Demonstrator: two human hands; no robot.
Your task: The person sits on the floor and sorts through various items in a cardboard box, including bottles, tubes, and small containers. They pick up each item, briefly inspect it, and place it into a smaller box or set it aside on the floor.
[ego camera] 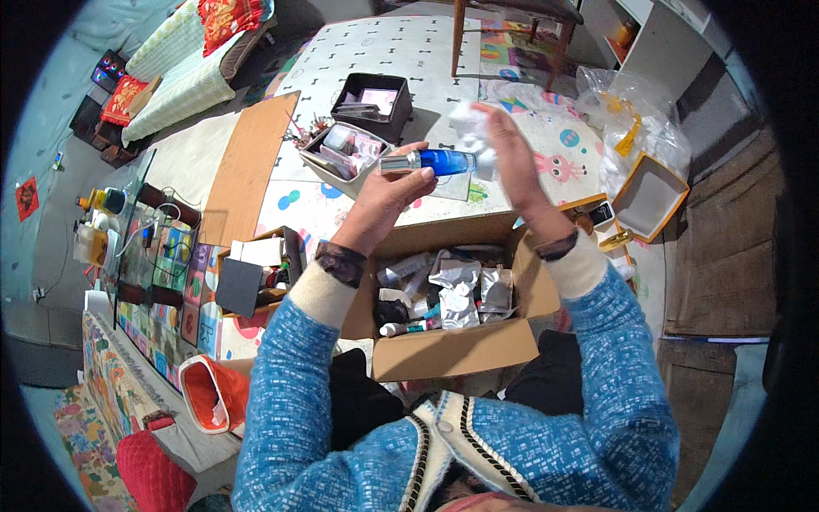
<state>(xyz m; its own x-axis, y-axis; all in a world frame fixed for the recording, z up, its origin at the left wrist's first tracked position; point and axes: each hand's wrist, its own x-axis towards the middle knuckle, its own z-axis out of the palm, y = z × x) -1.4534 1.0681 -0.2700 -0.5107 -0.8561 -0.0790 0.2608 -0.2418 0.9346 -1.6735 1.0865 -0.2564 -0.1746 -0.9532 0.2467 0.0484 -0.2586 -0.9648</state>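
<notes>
My left hand [390, 195] grips a blue bottle [445, 162] with a silver cap by its capped end, its base pointing right. In my right hand [512, 153] is a crumpled white tissue [470, 128], blurred, close to the bottle's base. Whether the tissue touches the bottle I cannot tell. Below both hands stands an open cardboard box [455, 358] holding tubes, silver foil packets [455, 291] and other small items. A light-coloured bin [349, 182] of packets and containers sits just beyond my left hand, and a black box [393, 118] stands behind it.
An open wooden case [294, 249] lies to the left of the cardboard box. On the right are a yellow-edged box lid [652, 192] and a clear plastic bag [646, 128] with white contents. A glass table [137, 192] and an orange-red bin [233, 390] stand at the left.
</notes>
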